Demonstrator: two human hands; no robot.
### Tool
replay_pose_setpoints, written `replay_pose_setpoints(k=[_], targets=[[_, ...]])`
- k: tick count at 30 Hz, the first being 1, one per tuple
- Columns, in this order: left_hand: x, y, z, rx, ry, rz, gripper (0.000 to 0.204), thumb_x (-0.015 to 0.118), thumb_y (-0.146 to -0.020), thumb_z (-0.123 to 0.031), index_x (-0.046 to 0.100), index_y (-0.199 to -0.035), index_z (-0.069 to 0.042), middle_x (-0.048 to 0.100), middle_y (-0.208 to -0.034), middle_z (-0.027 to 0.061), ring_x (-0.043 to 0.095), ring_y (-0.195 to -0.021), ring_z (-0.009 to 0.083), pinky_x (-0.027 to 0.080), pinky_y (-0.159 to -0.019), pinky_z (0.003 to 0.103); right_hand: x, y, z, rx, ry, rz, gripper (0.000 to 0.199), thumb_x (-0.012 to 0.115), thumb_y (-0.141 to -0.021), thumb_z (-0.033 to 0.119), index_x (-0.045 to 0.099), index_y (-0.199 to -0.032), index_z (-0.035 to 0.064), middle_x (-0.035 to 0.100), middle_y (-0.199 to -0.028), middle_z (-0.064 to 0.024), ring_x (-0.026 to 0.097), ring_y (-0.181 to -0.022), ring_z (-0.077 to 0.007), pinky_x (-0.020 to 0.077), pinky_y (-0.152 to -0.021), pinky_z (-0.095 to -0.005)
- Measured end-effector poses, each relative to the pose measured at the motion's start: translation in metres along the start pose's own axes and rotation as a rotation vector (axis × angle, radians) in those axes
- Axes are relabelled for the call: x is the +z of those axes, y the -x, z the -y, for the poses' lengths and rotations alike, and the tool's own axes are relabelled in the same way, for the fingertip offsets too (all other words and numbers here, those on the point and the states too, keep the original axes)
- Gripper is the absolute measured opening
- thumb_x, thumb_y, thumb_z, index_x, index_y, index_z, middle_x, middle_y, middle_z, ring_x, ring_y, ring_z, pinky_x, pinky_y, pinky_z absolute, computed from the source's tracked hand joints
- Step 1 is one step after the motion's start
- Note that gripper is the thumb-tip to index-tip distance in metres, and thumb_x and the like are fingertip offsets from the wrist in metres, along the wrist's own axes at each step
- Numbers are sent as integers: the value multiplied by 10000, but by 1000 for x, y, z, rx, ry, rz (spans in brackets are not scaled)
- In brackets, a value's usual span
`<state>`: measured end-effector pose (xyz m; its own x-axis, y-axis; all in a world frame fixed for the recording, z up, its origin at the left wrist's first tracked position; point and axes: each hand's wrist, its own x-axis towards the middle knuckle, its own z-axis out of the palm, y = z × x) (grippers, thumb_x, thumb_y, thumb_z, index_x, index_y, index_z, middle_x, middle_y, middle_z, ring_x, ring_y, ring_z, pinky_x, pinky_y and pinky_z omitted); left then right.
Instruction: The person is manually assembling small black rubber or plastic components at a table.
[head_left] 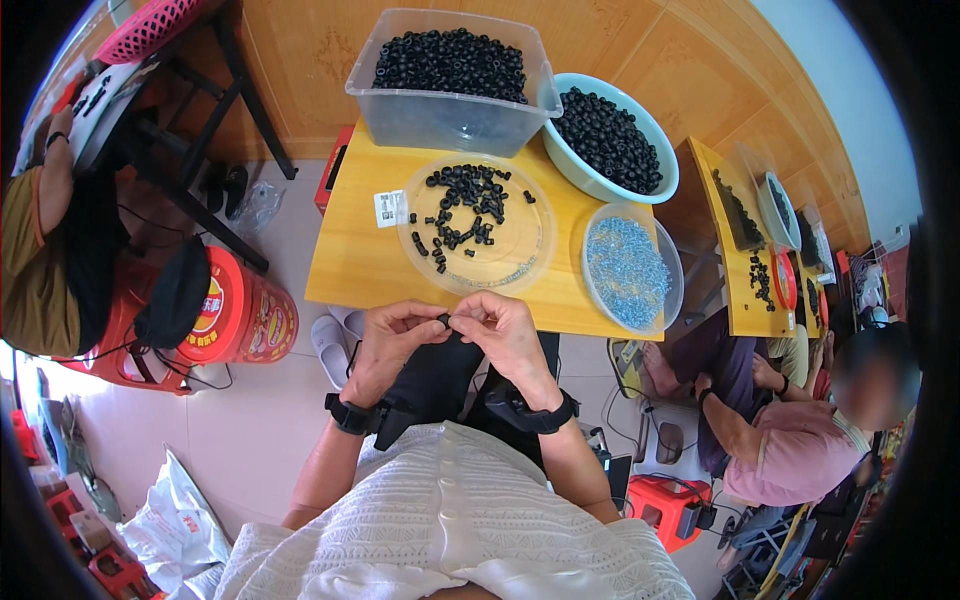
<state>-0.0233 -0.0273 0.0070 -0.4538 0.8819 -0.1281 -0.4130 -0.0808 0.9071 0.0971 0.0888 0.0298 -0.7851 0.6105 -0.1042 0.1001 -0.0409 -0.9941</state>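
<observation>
In front of the yellow table's near edge, my left hand (388,346) and my right hand (508,342) meet fingertip to fingertip. Both are closed in a pinch on one small black part (445,321), mostly hidden by the fingers. Just beyond them lies a clear round lid (425,262) with a scatter of small black parts (465,195) on it. A curved row of tiny pale pieces (518,272) runs along the lid's near right side. To its right stands a clear round tub (674,262) full of small bluish clear pieces (627,270).
A clear plastic bin (440,122) and a light blue basin (592,182), both holding black parts, stand at the table's (350,240) back. A white label (389,208) lies beside the lid. People work at tables left and right. A red bucket (262,318) stands left.
</observation>
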Motion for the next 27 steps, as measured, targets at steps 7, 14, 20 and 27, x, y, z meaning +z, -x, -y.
replay_pose_setpoints(k=[7, 14, 20, 27], targets=[[0, -3, 9, -23, 31, -15, 190, 602, -837, -35, 614, -1021, 10, 650, -924, 104, 641, -813, 160, 527, -745, 259, 10, 10, 10, -543, 704, -210, 123, 624, -733, -7, 612, -855, 4, 557, -739, -90, 562, -688, -251, 471, -569, -313], [-2, -4, 8, -70, 214, -50, 190, 579, -857, -32, 598, -1039, 19, 641, -933, 89, 635, -812, 154, 532, -755, 256, 6, 13, 11, -619, 763, -251, 171, 582, -733, -29, 617, -896, 7, 544, -763, -118, 545, -719, -294, 457, -603, -366], [-7, -2, 2, -55, 355, -15, 189, 574, -861, -33, 587, -1043, 15, 641, -933, 103, 641, -799, 160, 537, -750, 258, -32, -41, -9, -392, 820, -309, 129, 558, -736, -26, 625, -846, -11, 564, -778, -156, 570, -747, -345, 455, -656, -400], [-13, 3, -2, -41, 377, -43, 185, 571, -862, -28, 585, -1042, 11, 645, -916, 98, 642, -783, 144, 538, -729, 239, -24, -80, -17, -359, 955, -197, 136, 613, -707, -9, 637, -841, -8, 597, -781, -145, 604, -720, -311, 479, -661, -369]])
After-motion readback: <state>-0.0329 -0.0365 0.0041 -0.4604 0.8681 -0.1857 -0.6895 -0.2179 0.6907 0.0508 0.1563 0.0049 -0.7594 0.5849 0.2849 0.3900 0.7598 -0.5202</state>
